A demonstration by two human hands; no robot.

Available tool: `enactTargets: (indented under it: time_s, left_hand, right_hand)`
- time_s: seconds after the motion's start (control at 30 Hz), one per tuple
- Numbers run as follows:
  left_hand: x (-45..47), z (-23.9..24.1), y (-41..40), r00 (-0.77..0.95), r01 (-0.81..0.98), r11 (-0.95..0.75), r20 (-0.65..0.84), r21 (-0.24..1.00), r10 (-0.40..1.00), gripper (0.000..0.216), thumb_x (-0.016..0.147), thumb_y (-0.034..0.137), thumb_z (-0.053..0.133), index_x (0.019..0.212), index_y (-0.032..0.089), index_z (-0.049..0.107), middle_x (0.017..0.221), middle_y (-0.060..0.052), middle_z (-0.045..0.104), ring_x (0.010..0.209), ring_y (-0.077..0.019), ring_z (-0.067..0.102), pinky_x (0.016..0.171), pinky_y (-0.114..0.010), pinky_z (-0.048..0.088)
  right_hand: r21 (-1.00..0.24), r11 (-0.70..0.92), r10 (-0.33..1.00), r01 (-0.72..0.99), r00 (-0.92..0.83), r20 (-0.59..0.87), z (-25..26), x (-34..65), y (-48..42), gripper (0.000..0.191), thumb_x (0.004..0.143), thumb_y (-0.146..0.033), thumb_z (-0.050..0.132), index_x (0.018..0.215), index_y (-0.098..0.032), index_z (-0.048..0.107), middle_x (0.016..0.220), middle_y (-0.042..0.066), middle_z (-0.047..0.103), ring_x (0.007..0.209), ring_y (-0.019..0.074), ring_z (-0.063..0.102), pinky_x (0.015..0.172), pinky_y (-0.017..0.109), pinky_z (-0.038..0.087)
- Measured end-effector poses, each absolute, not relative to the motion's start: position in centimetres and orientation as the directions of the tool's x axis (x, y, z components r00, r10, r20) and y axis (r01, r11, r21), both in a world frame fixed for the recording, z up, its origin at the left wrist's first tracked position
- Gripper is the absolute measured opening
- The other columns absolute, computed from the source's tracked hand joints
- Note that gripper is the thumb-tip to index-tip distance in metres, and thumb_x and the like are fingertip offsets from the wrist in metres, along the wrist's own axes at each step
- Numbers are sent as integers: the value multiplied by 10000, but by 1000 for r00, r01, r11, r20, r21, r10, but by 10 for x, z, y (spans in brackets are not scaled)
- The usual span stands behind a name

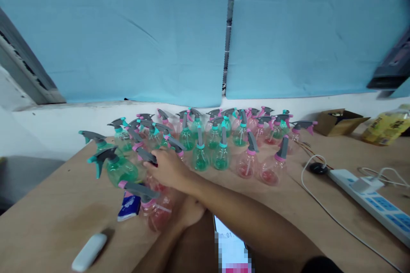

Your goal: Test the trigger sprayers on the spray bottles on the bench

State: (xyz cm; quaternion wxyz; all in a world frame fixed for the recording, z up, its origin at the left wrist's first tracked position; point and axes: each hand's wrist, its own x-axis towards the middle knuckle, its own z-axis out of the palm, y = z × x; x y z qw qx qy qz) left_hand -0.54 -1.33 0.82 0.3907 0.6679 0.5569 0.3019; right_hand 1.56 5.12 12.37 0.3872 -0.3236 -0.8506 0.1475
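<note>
The right hand (169, 168) has its fingers curled closed around the smooth grey trigger head of a pink-tinted clear plastic spray bottle (147, 156), which is at the front left of a crowd of similar bottles on the table. The left hand (192, 212) lies lower, partly covered by the right forearm; its fingers are hidden, so I cannot tell how far open they are or whether they hold anything. Just left of it is a second pink spray bottle with a grey head and pink collar (160, 212), round-bellied and glossy; whether they touch is unclear.

Beside the right hand stands a green-tinted, globe-shaped spray bottle with a turquoise nozzle (121, 171). Behind spread rows of pink and green spray bottles (201, 155), bulbous and see-through. All rest on a pale wood-grain tabletop (51, 204).

Farther out are a smooth white rounded oblong case (89, 252), a long white plastic power strip with blue panels (373, 204), an open brown cardboard box (340, 123) and creased light-blue cloth (134, 34).

A small glossy blue packet (129, 207) carries white lettering, too blurred to read. A phone (229, 234) shows digits resembling "01", partly pixelated. Dark characters on a yellow-labelled plastic bottle (384, 126) are illegible.
</note>
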Motion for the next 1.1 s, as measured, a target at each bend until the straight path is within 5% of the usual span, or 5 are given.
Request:
enactTargets:
  time_s: [0.37,0.57,0.7,0.87,1.1]
  left_hand:
    - [-8,4,-12,233,460,-137,30,877,972,195,789,182,603,940,187,727,1043,-84,744,1050,-298,627,934,-417,477]
    - [0,12,-9,365,414,-220,60,884,929,201,869,230,509,866,175,702,896,-39,731,869,-211,638,819,-321,479]
    - [2,14,-6,444,401,-281,83,872,892,260,909,259,457,795,162,670,787,-20,683,770,-172,604,732,-266,442]
    - [1,9,-4,436,414,-285,86,865,896,259,914,259,451,771,163,645,744,-6,650,728,-152,574,698,-246,408]
    - [2,12,-5,438,424,-261,56,867,897,217,878,220,443,765,171,621,751,-2,645,733,-144,578,693,-234,404]
  right_hand:
    - [-550,653,756,522,-501,421,131,26,38,137,785,-318,599,843,-196,620,772,48,665,713,191,600,587,272,392]
    - [-509,667,719,544,-292,631,163,67,31,329,826,-367,569,1115,-213,590,1023,64,661,910,223,621,795,340,485]
    - [-477,535,803,697,-245,543,160,76,48,377,901,-386,520,1229,-205,560,1096,113,669,948,257,645,842,394,488]
    - [-383,451,873,806,-310,376,132,70,67,326,939,-439,474,1066,-189,642,927,127,715,849,271,681,737,362,484]
    - [-373,515,777,772,-236,584,140,91,60,309,935,-458,465,914,-202,636,808,61,677,740,190,618,673,279,400]
